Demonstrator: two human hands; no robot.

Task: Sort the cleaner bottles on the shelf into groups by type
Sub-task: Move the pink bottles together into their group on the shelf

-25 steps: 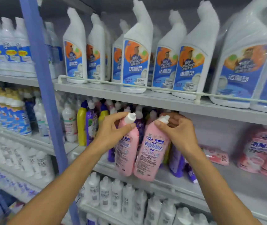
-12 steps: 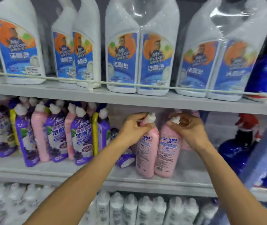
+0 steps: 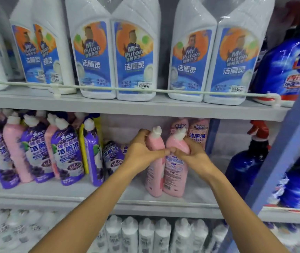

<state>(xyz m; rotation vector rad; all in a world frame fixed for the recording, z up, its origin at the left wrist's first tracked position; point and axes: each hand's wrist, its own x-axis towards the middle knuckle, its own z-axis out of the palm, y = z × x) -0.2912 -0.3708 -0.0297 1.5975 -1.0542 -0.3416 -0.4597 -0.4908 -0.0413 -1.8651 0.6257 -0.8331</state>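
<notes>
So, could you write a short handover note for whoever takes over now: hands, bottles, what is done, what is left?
Left hand grips one pink bottle; right hand grips a second pink bottle.
Both are low on the middle shelf, before two more pink ones.
Done: these four are together at right.
Left: further left, pink bottles, purple bottles and a yellow bottle stand mixed; separate them by type.

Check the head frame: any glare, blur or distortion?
Head view: glare streaks on the wrapped white bottles; bottom-row bottles blurred, worst toward the left; blue post leans, likely wide-lens distortion; pink bottles, left hand and right hand fairly sharp.
</notes>
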